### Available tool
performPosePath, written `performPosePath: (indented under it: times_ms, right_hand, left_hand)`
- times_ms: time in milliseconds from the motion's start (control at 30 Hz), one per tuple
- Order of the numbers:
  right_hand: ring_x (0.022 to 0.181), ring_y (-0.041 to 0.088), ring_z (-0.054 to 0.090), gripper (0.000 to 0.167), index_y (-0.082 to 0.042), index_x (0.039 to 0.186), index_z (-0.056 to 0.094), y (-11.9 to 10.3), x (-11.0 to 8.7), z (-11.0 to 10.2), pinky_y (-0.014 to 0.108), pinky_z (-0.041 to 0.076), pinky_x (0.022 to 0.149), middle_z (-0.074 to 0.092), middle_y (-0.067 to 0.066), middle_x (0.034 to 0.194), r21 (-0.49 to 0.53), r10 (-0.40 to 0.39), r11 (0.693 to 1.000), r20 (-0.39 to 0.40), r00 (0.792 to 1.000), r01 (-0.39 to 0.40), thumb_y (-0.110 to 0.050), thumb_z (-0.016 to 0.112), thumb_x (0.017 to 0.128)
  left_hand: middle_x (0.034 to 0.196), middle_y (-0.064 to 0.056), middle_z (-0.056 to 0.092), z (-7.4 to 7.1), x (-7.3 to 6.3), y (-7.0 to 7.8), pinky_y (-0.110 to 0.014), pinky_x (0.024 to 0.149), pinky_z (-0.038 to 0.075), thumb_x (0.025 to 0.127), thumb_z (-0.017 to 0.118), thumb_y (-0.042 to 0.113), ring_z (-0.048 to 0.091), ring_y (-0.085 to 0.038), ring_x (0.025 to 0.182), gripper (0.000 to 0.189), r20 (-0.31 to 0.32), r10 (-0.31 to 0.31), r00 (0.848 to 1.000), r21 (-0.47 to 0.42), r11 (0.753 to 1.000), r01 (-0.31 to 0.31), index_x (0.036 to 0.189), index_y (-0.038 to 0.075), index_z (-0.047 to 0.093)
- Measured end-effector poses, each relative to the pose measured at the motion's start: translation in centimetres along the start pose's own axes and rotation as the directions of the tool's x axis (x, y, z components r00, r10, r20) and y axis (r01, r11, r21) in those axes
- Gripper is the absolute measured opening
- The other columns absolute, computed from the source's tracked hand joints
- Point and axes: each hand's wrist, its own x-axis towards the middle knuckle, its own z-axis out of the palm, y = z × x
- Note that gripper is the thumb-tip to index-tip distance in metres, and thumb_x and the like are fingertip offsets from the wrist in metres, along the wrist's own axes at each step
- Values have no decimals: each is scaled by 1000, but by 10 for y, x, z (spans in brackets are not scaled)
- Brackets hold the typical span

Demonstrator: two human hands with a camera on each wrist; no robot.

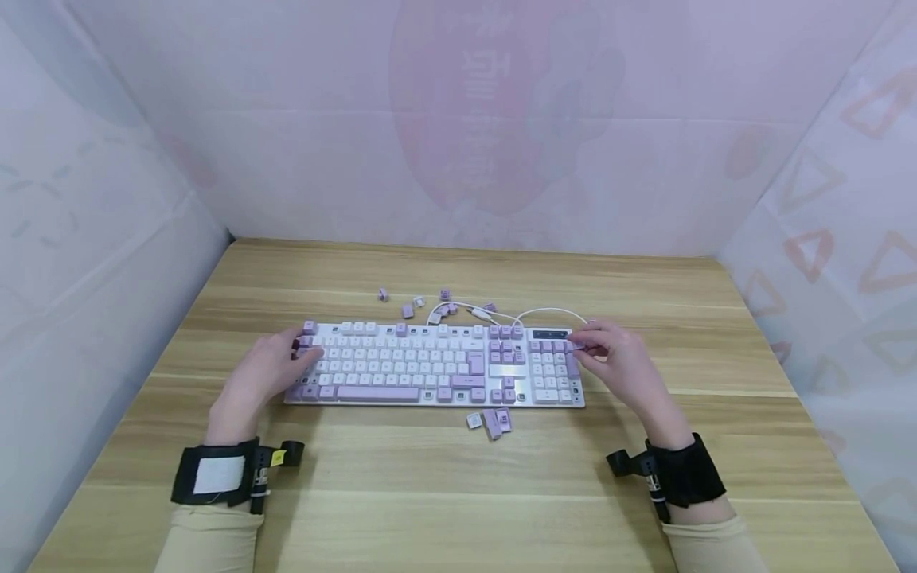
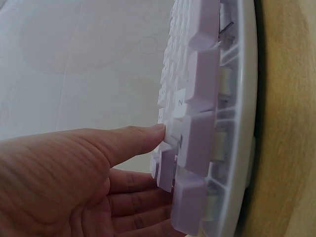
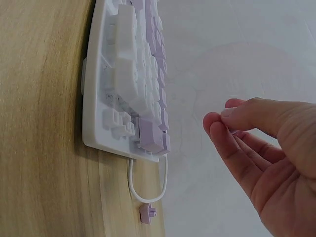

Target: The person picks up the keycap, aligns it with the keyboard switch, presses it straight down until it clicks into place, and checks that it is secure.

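A white keyboard (image 1: 508, 371) with white and lilac keycaps lies on the wooden table; some positions show bare switches. My left hand (image 1: 265, 368) holds its left end, the thumb on top of the keys and the other fingers at the side edge, partly hidden behind lilac keys in the left wrist view. Over the top right corner, my right hand (image 1: 618, 363) pinches thumb and forefinger together. A sliver of lilac, apparently a small keycap (image 3: 233, 132), shows behind those fingertips; most of it is hidden. In the right wrist view the fingers are apart from the keys.
Several loose keycaps (image 1: 407, 310) are scattered behind the keyboard. Three more, one of them a long lilac keycap (image 1: 491, 424), lie in front of it. A white cable (image 1: 548, 309) loops behind, with its plug (image 1: 481, 313) among the loose caps. Printed cloth walls (image 1: 315, 159) surround the table.
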Motion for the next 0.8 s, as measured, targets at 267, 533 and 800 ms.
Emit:
performPosePath:
  times_ms: [267,533,800]
  right_hand:
    - [87,24,73,29,1,116,71,-7,0,2,34,61,76,71,15,108,9,19,1000,50,999,-20,-2,74,87]
    - [86,17,68,19,-6,105,73,-21,6,11,38,59,78,73,8,103,-12,-36,999,130,991,38,-12,75,88]
    - [83,16,69,21,-6,107,75,-32,18,18,37,57,82,75,6,95,-40,-22,999,163,986,29,-12,76,87]
  left_hand:
    - [145,-41,38,-1,0,0,-67,105,38,102,50,44,41,-56,132,75,7,2,1000,2,1000,-2,152,-8,28]
    - [145,-42,38,0,1,-2,-67,105,38,102,50,45,42,-56,132,77,13,5,1000,2,1000,-5,153,-8,26]
    - [145,-42,38,-1,1,-2,-67,105,38,102,50,46,40,-57,133,78,11,9,1000,16,1000,-9,152,-8,27]
